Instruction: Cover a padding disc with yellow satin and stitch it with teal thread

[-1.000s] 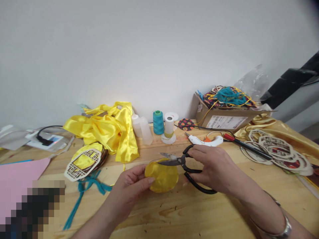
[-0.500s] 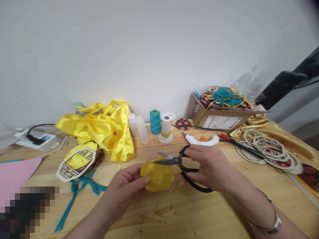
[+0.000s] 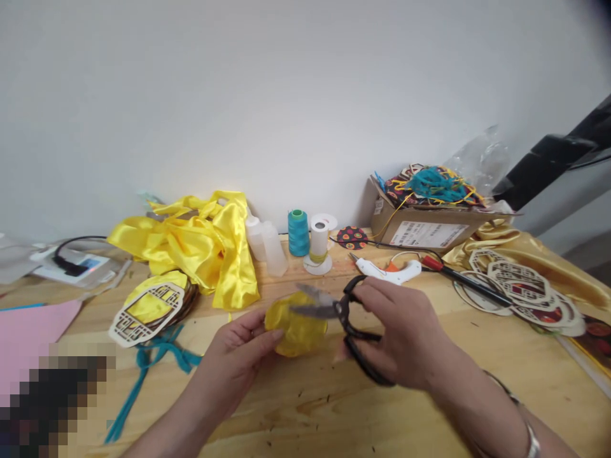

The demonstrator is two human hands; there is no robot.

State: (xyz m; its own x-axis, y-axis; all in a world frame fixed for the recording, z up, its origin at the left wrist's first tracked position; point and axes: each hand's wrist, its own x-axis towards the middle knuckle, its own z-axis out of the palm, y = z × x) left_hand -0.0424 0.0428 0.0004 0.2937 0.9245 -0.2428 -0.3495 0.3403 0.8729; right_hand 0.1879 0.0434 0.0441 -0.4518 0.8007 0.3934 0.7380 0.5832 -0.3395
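My left hand point(image 3: 233, 353) pinches the left edge of a round piece of yellow satin point(image 3: 296, 323), held just above the wooden table point(image 3: 305, 407). My right hand point(image 3: 401, 334) has its fingers through the black handles of a pair of scissors point(image 3: 341, 315). The blades are parted over the top edge of the yellow piece.
Behind lie a heap of yellow satin point(image 3: 200, 245), two plastic bottles point(image 3: 267, 245), a teal thread spool point(image 3: 298, 232), a white spool point(image 3: 319, 245) and a white glue gun point(image 3: 389, 272). A cardboard box of scraps point(image 3: 429, 210) and wooden lattice cutouts point(image 3: 520, 286) sit right; another cutout point(image 3: 146, 312) and pink paper point(image 3: 28, 324) sit left.
The scissors blades have opened at the top edge of the yellow piece. My left hand has tilted the piece up slightly. The view has shifted a little to the right.
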